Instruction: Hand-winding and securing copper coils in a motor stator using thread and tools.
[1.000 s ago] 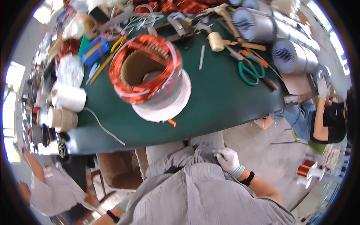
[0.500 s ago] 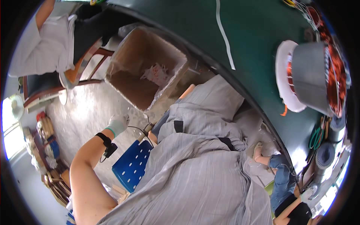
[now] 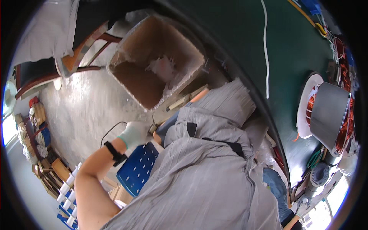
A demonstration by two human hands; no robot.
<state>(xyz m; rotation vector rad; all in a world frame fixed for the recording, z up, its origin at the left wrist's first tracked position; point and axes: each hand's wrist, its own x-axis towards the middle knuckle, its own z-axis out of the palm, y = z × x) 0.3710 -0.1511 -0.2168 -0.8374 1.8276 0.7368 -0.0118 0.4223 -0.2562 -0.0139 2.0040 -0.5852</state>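
My left hand (image 3: 136, 134), in a white glove with a green cuff, is low beside my leg, just above a blue perforated chair panel (image 3: 138, 168). A thin black cable (image 3: 111, 129) loops beside the wrist, which wears a black strap with a small device (image 3: 115, 153). The fingertips point toward a small dark piece (image 3: 153, 127) next to my knee. Whether they grip it is hidden. My right hand is out of the picture. Grey cloth (image 3: 207, 180) covers my lap and trunk.
An open cardboard box (image 3: 130, 86) with pale scraps stands on the floor. To the right, a green tabletop (image 3: 230, 42) carries a white strip (image 3: 265, 50) and a grey cylinder with copper windings (image 3: 329, 113). A wooden chair (image 3: 78, 71) is at upper left; another person's gloved hand (image 3: 303, 207) shows at lower right.
My left hand has moved right and slightly down, closer to my leg and the blue panel. The whole view has shifted, and the winding cylinder sits lower and farther right.
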